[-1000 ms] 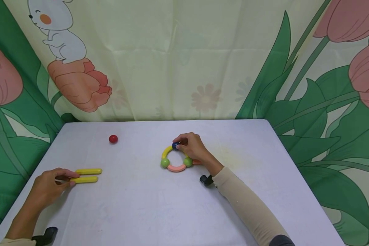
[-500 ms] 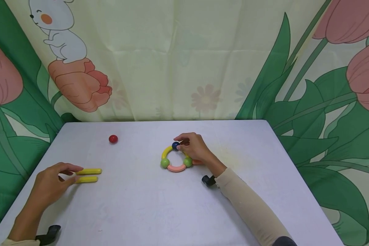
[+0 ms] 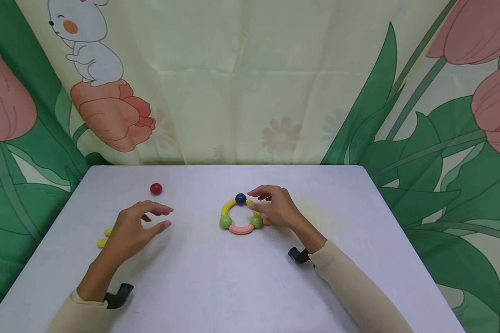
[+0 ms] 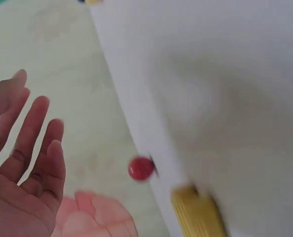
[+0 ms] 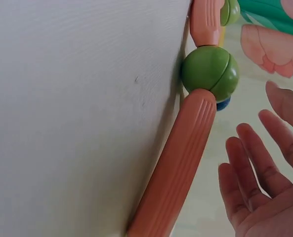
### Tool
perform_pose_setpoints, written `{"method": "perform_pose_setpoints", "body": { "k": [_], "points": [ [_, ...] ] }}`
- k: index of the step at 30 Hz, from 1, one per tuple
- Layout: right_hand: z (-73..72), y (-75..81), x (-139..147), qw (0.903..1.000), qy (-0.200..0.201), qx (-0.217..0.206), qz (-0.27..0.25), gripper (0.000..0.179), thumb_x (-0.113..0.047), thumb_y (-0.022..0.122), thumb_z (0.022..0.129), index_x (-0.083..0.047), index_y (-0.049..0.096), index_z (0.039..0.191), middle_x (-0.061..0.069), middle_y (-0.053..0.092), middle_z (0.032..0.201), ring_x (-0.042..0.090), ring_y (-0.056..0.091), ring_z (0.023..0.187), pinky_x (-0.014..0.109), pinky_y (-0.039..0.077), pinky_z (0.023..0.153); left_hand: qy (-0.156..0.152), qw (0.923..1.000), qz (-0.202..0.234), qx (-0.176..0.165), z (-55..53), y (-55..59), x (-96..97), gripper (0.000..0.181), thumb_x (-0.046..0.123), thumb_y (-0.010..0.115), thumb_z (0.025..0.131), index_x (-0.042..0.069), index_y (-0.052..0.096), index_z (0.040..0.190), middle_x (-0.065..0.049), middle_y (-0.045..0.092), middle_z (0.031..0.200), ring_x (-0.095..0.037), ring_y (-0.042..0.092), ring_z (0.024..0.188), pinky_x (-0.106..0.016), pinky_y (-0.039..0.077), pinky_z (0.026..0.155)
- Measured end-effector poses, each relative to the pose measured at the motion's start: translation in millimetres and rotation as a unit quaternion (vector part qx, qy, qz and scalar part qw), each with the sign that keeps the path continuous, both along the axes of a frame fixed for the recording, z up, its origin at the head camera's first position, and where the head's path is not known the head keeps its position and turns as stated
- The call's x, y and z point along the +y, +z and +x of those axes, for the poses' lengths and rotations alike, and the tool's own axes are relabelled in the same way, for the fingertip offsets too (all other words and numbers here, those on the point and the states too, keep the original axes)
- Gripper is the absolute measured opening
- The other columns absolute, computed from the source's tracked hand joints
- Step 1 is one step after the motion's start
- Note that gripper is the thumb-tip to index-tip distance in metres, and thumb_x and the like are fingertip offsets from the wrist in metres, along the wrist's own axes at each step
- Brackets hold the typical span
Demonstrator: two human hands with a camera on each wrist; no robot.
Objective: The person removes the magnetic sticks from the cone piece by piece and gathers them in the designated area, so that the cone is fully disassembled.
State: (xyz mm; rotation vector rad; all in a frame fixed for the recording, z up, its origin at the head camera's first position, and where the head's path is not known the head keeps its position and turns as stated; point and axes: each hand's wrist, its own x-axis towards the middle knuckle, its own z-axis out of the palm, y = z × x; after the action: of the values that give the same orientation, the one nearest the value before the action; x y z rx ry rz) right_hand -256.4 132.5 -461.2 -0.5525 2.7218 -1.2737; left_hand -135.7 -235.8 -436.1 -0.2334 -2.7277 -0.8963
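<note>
A ring of curved yellow and pink bars (image 3: 241, 229) joined by green balls (image 5: 210, 71) lies mid-table, with a blue ball (image 3: 240, 199) at its far side. Just right of that ball is my right hand (image 3: 277, 206), thumb and fingers parted and holding nothing; whether the thumb touches the ring, I cannot tell. A pink bar (image 5: 176, 163) meets the right green ball, partly hidden by this hand in the head view. My left hand (image 3: 135, 229) hovers over the table's left side with parted fingers and nothing in it. Behind it, two yellow rods (image 3: 102, 243) are mostly covered.
On the far left part of the white table (image 3: 233, 286) rests a red ball (image 3: 156, 188), beyond the left hand. A printed curtain (image 3: 216, 92) hangs right behind the table's far edge.
The left hand has left the yellow rods, which stay on the table, and moved right toward the middle. My right hand has let go of the blue ball and shifted slightly right.
</note>
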Motion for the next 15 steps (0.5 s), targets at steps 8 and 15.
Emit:
{"method": "perform_pose_setpoints", "body": {
  "k": [8, 15],
  "points": [
    [17.8, 5.6, 30.4, 0.9997, -0.016, 0.007, 0.015, 0.036, -0.025, 0.087, 0.09, -0.021, 0.078, 0.125, -0.002, 0.077, 0.124, 0.022, 0.066, 0.115, 0.049, 0.054, 0.106, -0.086, 0.9954, 0.029, -0.029, -28.5, -7.1, 63.2, 0.035, 0.016, 0.09, 0.087, 0.02, 0.079, 0.119, 0.003, 0.078, 0.114, -0.026, 0.068, 0.11, -0.052, 0.06, 0.091],
    [34.2, 2.9, 53.5, 0.9997, -0.016, 0.005, 0.017, 0.039, -0.027, 0.087, 0.09, -0.019, 0.078, 0.126, 0.002, 0.077, 0.124, 0.025, 0.066, 0.118, 0.053, 0.052, 0.107, -0.142, 0.9877, 0.049, -0.043, -46.5, -16.6, 105.5, 0.035, 0.015, 0.091, 0.085, 0.018, 0.079, 0.118, 0.001, 0.078, 0.114, -0.028, 0.067, 0.109, -0.051, 0.058, 0.094]
  ]
}}
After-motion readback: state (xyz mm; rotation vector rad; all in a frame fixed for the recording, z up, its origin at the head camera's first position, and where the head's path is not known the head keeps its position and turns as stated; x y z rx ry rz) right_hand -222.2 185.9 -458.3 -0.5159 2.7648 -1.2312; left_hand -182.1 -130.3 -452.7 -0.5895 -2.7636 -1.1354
